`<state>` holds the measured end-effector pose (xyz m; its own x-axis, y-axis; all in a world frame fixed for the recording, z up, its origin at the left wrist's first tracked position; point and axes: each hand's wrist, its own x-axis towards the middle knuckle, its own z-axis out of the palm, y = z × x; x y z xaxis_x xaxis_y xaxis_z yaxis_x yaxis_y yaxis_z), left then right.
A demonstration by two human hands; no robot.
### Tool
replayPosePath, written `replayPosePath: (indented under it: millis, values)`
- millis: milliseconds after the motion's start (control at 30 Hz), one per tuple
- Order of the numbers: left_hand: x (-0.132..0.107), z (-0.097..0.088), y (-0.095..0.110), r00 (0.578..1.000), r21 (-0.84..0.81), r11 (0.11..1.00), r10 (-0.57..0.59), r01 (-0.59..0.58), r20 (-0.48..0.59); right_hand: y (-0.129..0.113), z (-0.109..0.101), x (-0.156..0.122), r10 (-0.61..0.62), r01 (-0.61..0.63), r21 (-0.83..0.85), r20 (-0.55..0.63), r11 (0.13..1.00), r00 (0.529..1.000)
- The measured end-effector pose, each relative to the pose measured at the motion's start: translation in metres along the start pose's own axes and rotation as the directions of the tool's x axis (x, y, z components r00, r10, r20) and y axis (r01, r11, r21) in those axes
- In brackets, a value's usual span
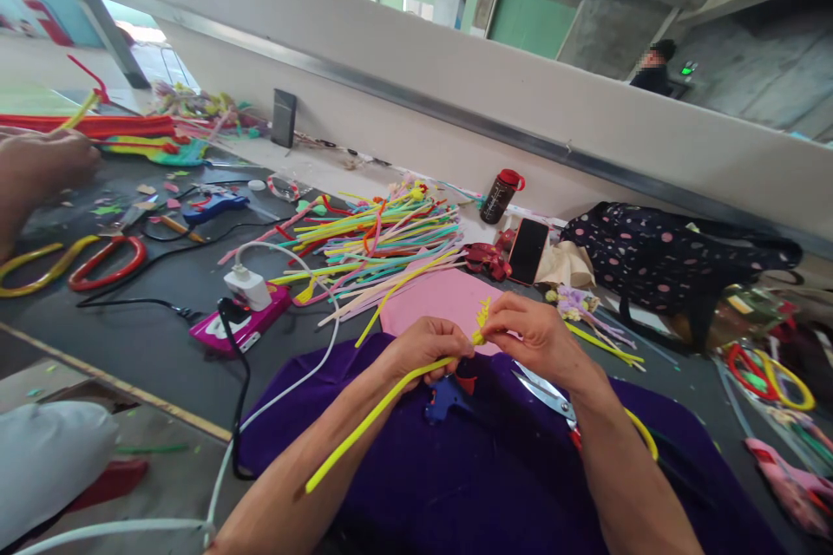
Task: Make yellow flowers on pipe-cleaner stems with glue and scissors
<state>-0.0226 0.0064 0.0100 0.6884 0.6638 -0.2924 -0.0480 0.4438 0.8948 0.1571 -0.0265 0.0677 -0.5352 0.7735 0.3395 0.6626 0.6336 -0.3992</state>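
Note:
My left hand (426, 349) is closed around a long yellow pipe cleaner (364, 427) that trails down to the lower left over my forearm. Close beside it, my right hand (534, 335) pinches the twisted yellow tip (482, 316) of the same pipe cleaner. Both hands hover over a purple cloth (455, 477) and a pink sheet (437, 297). Just under the hands lie a blue glue gun (444, 400) and a pair of scissors (547, 399).
A heap of coloured pipe cleaners (377, 241) lies beyond the hands. A power strip with charger (248, 312), a phone (528, 250), a dark bottle (500, 195) and a dotted bag (657, 264) sit around. Another person's hand (36, 173) works at far left.

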Motion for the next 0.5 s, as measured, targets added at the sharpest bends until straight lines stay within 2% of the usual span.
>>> replayPosePath:
  millis: [500]
  values:
    - [0.0013, -0.0027, -0.0020, 1.000, 0.051, 0.999, 0.000, 0.000, 0.004, 0.0009, 0.0037, -0.0020, -0.032, 0.030, -0.143, -0.018, 0.989, 0.999]
